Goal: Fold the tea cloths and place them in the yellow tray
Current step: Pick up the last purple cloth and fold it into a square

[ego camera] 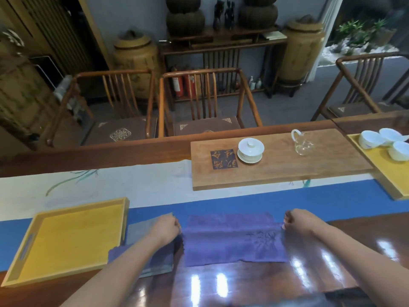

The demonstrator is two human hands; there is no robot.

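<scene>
Your forearms reach in from the bottom edge, and from left to right the scene runs like this. Furthest left sits the yellow tray (66,238), bare inside, with nothing folded in it yet, so you are early in the task, by my reading. Just beside its right wall lies a grey cloth (141,231), partly under your left arm, likely waiting its turn. Your left hand (167,228) has its fingers curled, pinching the left edge of the purple tea cloth (234,238). That cloth lies spread flat between your hands, its far part on the blue runner (265,202), its near part on the glossy wood table (221,282). Your right hand (296,222) pinches the cloth's right edge likewise. Holding both side edges lets you keep the cloth taut and lift one half over the other evenly.

Beyond, a wooden tea board (276,171) carries a lidded white cup (250,149) and a glass pitcher (303,144); at far right white cups (385,141) rest on a second yellow tray. Wooden chairs (199,100) and tall jars stand behind.
</scene>
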